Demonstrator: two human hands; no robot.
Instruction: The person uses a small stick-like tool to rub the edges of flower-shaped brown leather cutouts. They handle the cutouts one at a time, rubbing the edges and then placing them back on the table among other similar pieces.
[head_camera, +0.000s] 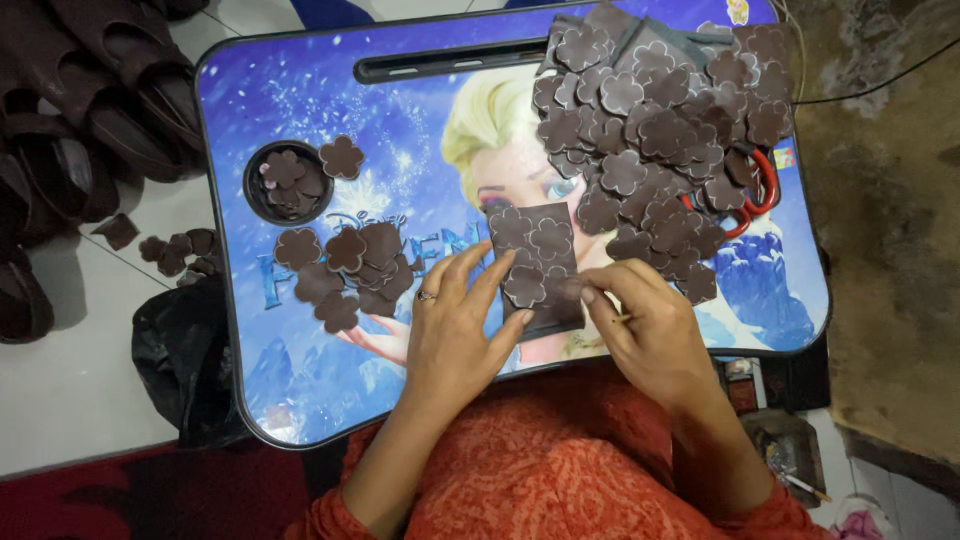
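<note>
Pressing a flower onto the brown sheet

Both hands work at the dark brown rectangular sheet (538, 262) on the blue picture counter (300, 380). Left hand (455, 330) lies flat, fingers spread on it. Right hand (645, 335) pinches its edge. Next, I think, careful peeling. Brown flower pile (655, 130) sits above the sheet.

- black plastic bag (180, 360), crumpled, on the floor just beside the left edge of the lap table (300, 400), partly tucked under it
- small printed sticker (738, 11) at the table's far right corner, yellowish with colours, cut off by the frame top
- small red-and-colour printed label (783, 158) at the table's right edge, just beside the red scissor handles (768, 185), mostly hidden
- small dark packet with red print (741, 385) on the floor below the table's near right corner, details too small to tell
- no screens or signs
</note>
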